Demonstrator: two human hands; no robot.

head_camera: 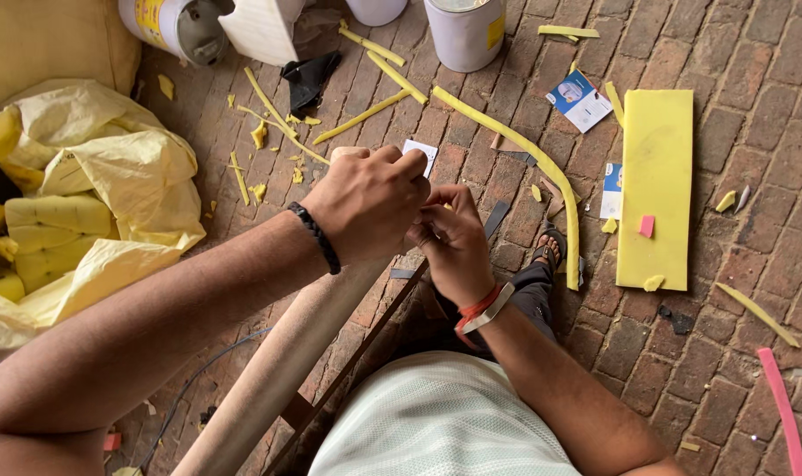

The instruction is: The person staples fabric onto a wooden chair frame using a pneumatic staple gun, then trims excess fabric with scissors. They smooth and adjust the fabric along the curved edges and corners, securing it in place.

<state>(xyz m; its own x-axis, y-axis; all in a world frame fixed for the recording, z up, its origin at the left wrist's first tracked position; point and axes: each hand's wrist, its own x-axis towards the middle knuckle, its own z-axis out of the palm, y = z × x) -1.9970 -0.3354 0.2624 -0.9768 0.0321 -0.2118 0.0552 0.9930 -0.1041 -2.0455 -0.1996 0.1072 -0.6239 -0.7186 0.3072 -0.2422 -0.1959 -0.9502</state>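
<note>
The left hand (370, 201) comes in from the lower left on an extended forearm, knuckles up, fingers curled shut over the upper end of a pale padded roll (282, 366); a black braided band sits at its wrist. The right hand (452, 240) rises from lower centre with the wrist bent, fingers pinched together just beside the left hand's fingertips — what they pinch is too small to tell. A red-and-white band circles the right wrist. The roll's long axis runs diagonally, from the lower-left edge of the view up and right to its end under the left hand; that end points toward the upper right. A thin dark wooden strip (365, 348) lies alongside it on the same slant. The work sits above a brick floor (736, 291) — a yellow foam slab (655, 176) lies well to the right, a long yellow foam strip (542, 167) between, yellow bags (110, 176) to the left.
</note>
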